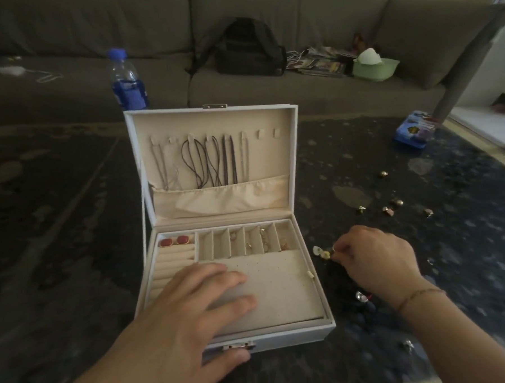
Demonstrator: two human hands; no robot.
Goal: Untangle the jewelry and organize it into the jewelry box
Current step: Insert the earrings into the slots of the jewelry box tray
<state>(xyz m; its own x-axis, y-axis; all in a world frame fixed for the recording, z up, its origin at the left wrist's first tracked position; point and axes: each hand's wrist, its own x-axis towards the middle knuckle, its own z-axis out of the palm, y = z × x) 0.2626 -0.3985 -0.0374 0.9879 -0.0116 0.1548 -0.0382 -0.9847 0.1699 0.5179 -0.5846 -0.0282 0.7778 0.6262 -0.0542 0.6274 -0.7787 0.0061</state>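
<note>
A white jewelry box [323,331] stands open on the dark rug. Dark cord necklaces [206,162] hang inside its lid, two red earrings [174,241] sit on the ring rolls, and small gold pieces [263,241] lie in the narrow slots. My left hand [192,308] rests flat on the box's beige front pad, thumb at the front latch. To the right of the box, my right hand [376,259] pinches a small pale and yellow jewelry piece [322,252] just above the rug.
Several loose charms [390,209] lie scattered on the rug to the right, with more pieces [362,296] by my right wrist. A water bottle [127,80] stands behind the box. A grey sofa holds a black backpack [247,47] and a green basket [374,67]. A blue tin [415,131] sits far right.
</note>
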